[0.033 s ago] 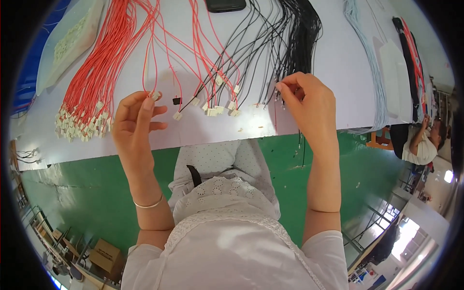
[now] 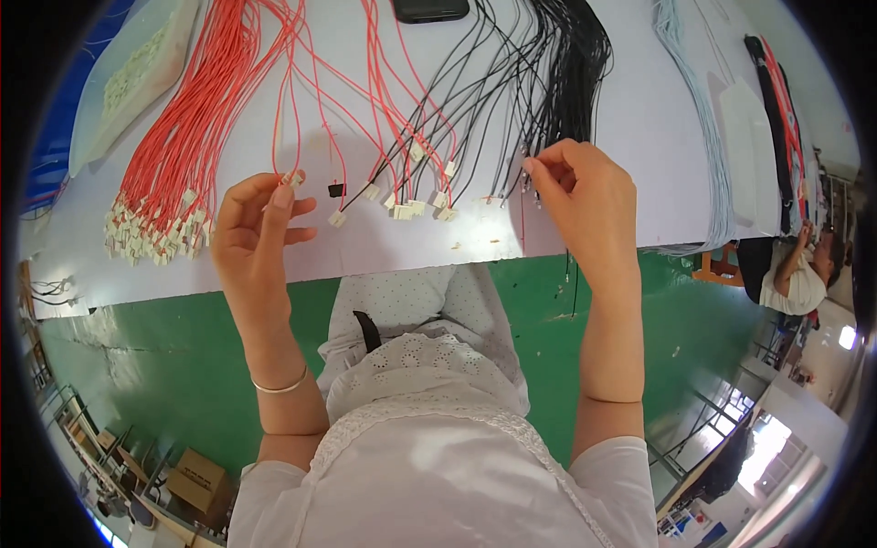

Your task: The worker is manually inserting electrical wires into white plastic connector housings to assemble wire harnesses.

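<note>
My left hand (image 2: 260,219) pinches a small white connector housing (image 2: 294,179) between thumb and forefinger, its other fingers loosely curled. Red wires run from this housing up toward the far side of the table. On the right, my right hand (image 2: 585,196) has thumb and forefinger closed at the metal-tipped ends of the black wires (image 2: 571,73); which wire it grips is partly hidden by the fingers. Between my hands lie several white connectors (image 2: 402,211) on red and black wires, and a small black piece (image 2: 337,190).
A thick bundle of red wires (image 2: 187,119) ending in white connectors lies at left, beside a translucent tray (image 2: 91,137) of small pale parts. A black phone-like object (image 2: 429,9) rests at the far edge. Pale blue wires (image 2: 699,137) lie at right. Another person (image 2: 799,274) sits farther right.
</note>
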`<state>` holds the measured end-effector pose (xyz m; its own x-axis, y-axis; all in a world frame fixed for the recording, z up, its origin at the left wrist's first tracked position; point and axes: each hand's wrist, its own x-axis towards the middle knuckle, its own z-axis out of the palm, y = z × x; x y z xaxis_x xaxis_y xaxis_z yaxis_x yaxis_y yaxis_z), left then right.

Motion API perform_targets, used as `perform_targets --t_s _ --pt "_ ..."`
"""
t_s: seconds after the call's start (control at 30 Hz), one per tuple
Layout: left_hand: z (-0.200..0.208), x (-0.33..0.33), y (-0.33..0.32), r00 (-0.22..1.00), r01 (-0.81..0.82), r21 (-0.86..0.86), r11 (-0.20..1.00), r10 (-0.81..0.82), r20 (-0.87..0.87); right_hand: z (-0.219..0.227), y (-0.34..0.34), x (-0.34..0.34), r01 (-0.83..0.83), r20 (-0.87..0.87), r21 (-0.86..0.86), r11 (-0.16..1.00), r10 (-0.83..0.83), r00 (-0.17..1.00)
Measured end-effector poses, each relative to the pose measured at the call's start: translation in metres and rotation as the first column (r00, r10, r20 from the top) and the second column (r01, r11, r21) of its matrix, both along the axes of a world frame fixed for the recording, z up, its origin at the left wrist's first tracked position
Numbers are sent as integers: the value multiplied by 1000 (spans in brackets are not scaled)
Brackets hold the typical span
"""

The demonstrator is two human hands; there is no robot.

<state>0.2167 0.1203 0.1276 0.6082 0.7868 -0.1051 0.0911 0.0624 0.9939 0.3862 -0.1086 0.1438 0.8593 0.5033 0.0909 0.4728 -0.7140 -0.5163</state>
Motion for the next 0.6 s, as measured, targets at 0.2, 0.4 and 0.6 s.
perform_targets --t_s 0.2,0.4,0.6 --pt "-14 -15 15 987 50 405 913 17 -161 -5 10 4 49 -73 -190 981 -64 995" --pt "-21 -22 41 979 31 707 707 122 -164 11 6 10 145 -476 53 988 -103 874" --pt "4 -20 4 1000 -10 68 998 12 -28 5 1 -1 332 -835 445 832 252 489"
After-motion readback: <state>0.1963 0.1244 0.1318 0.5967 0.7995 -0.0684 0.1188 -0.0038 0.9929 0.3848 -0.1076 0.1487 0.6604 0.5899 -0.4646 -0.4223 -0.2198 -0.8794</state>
